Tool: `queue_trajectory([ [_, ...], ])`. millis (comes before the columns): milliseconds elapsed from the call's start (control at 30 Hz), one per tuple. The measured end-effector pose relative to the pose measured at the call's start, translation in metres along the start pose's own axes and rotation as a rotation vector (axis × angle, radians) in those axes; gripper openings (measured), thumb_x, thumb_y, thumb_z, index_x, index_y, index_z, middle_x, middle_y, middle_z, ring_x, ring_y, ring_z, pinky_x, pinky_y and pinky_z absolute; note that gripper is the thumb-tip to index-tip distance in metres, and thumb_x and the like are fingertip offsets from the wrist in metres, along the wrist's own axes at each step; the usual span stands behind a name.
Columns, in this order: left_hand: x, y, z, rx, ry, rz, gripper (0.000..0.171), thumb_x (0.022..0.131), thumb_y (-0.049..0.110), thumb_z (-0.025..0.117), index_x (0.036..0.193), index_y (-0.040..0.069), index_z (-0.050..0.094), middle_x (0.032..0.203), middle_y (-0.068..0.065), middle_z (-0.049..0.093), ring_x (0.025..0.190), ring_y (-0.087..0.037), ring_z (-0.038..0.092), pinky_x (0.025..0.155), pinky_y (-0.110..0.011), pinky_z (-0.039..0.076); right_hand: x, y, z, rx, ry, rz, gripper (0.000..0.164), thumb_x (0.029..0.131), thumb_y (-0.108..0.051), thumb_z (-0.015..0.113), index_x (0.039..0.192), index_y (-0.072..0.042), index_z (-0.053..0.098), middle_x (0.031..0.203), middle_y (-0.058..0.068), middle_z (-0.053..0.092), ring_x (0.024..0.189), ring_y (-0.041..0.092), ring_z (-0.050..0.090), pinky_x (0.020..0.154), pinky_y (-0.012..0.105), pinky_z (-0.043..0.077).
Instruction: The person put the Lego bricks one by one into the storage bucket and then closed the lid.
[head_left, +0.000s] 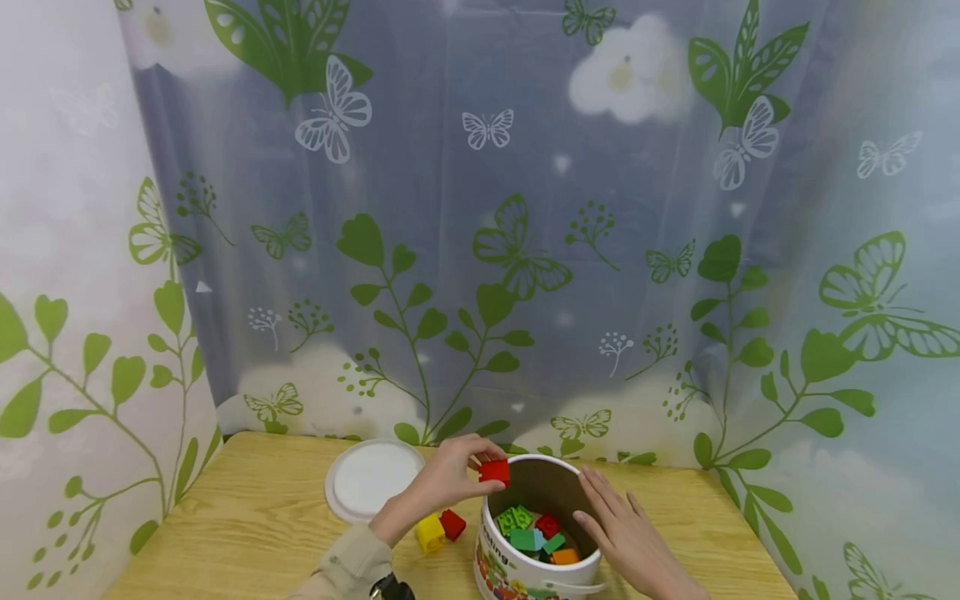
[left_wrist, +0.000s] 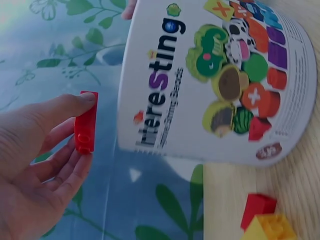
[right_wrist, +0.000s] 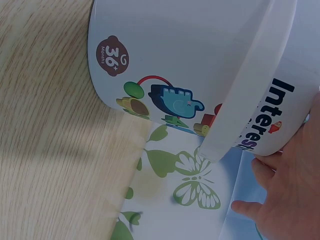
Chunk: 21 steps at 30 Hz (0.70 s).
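Observation:
My left hand [head_left: 450,475] pinches a red building block [head_left: 495,472] between thumb and fingers, at the left rim of a white printed bucket [head_left: 491,533]. In the left wrist view the red block [left_wrist: 87,122] shows its studs, beside the bucket wall [left_wrist: 150,100]. Several blocks lie inside the bucket, among them a light green block [head_left: 514,520], a green block [head_left: 527,540], a red block [head_left: 548,525] and an orange block [head_left: 565,557]. With fingers extended, my right hand [head_left: 630,533] rests on the bucket's right rim.
On the wooden table [head_left: 247,517], a yellow block [head_left: 431,534] and another red block [head_left: 453,525] lie left of the bucket. Behind them is a round white lid [head_left: 375,479]. A patterned curtain [head_left: 450,250] hangs at the table's back edge. A white handle [right_wrist: 245,85] hangs on the bucket.

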<state>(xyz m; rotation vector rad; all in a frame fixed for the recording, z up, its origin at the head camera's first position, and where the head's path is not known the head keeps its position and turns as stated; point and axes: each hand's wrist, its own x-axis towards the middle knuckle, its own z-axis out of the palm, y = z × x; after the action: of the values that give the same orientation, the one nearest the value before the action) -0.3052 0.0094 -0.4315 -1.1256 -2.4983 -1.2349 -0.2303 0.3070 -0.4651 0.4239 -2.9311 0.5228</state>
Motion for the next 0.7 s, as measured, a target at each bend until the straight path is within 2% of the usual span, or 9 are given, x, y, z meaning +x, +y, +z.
queue_trajectory([
  [133,0.012,0.004,0.013,-0.012,0.001,0.014,0.029,0.086,0.016,0.082,0.112,0.007,0.073,0.104,-0.004,0.07,0.093,-0.02,0.065,0.081,-0.035,0.06,0.001,0.0,-0.001,0.0,-0.017,0.013,0.062,0.108,-0.043,0.045,0.159,-0.01,0.032,0.165,0.012,0.028,0.152,0.033,0.026,0.117,0.07,0.018],
  [267,0.022,0.006,0.029,0.006,0.005,0.023,0.028,0.085,0.014,0.083,0.111,0.008,0.074,0.103,-0.004,0.069,0.094,-0.016,0.065,0.079,-0.025,0.058,0.0,-0.001,-0.002,-0.009,-0.015,0.018,0.061,0.108,-0.042,0.045,0.159,-0.011,0.033,0.165,0.011,0.029,0.151,0.033,0.027,0.117,0.07,0.019],
  [433,0.031,0.006,0.048,0.085,-0.025,0.027,0.028,0.086,0.019,0.083,0.111,0.011,0.074,0.108,-0.001,0.071,0.094,-0.011,0.064,0.08,-0.02,0.055,-0.001,-0.002,-0.003,-0.003,-0.02,0.025,0.061,0.108,-0.042,0.044,0.159,-0.011,0.033,0.165,0.012,0.029,0.151,0.033,0.027,0.117,0.07,0.019],
  [567,0.036,0.007,0.058,0.116,-0.068,0.004,0.028,0.087,0.022,0.083,0.113,0.013,0.074,0.108,0.001,0.071,0.095,-0.008,0.064,0.081,-0.02,0.054,0.0,-0.002,-0.003,-0.003,-0.026,0.027,0.061,0.108,-0.042,0.044,0.159,-0.01,0.033,0.165,0.012,0.029,0.151,0.033,0.027,0.117,0.07,0.018],
  [700,0.038,0.008,0.063,0.12,-0.083,-0.009,0.029,0.087,0.022,0.083,0.113,0.013,0.074,0.105,0.002,0.07,0.092,-0.007,0.064,0.079,-0.02,0.054,0.0,-0.002,-0.003,0.0,-0.028,0.03,0.061,0.108,-0.042,0.044,0.159,-0.01,0.033,0.165,0.013,0.029,0.151,0.033,0.027,0.117,0.07,0.018],
])
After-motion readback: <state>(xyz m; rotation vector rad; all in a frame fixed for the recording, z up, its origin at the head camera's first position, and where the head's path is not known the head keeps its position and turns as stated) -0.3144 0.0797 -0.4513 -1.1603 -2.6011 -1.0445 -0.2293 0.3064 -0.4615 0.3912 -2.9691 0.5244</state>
